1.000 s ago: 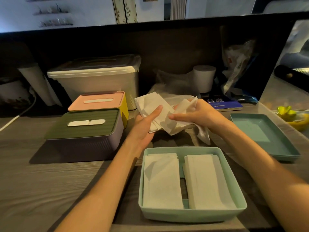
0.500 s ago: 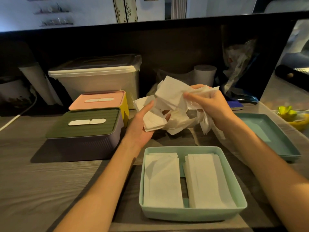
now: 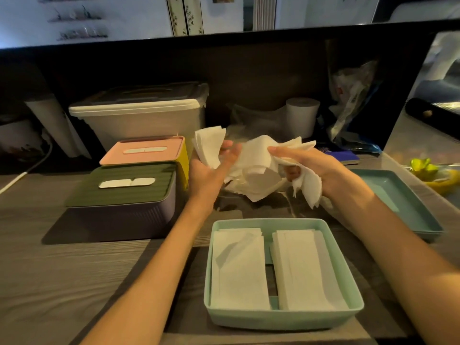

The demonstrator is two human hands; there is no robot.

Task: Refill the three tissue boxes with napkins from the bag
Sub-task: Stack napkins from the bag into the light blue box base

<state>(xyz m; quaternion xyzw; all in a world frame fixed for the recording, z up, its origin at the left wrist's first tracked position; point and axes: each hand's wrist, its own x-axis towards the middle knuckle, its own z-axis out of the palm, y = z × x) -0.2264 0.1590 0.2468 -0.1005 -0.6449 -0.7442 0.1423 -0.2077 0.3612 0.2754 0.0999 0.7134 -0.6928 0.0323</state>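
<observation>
Head view, only one: both hands are up at frame centre sorting a loose wad of napkins [image 3: 258, 168]; left hand [image 3: 211, 170] grips a small fanned stack at its upper edge, palm up; right hand [image 3: 311, 163] pinches the crumpled bulk, corners hanging below it.

Step, as I read it: the third box is being filled — the open mint tissue box [image 3: 282, 317] at lower centre already holds two flat napkin piles side by side, gap between them; its lid, the teal tray [image 3: 398, 195], lies at right; the green-lidded box [image 3: 124, 195] and pink-lidded box [image 3: 146, 153] at left are closed, likely done.

Next move calls for squaring the wad flat before lowering it, else it will bunch over the rim.

Room: straight drop to the open box is unobstructed; closed boxes sit just left of the left wrist; crinkled plastic bag [image 3: 251, 120] just behind the hands; paper roll [image 3: 302, 115] further back.
</observation>
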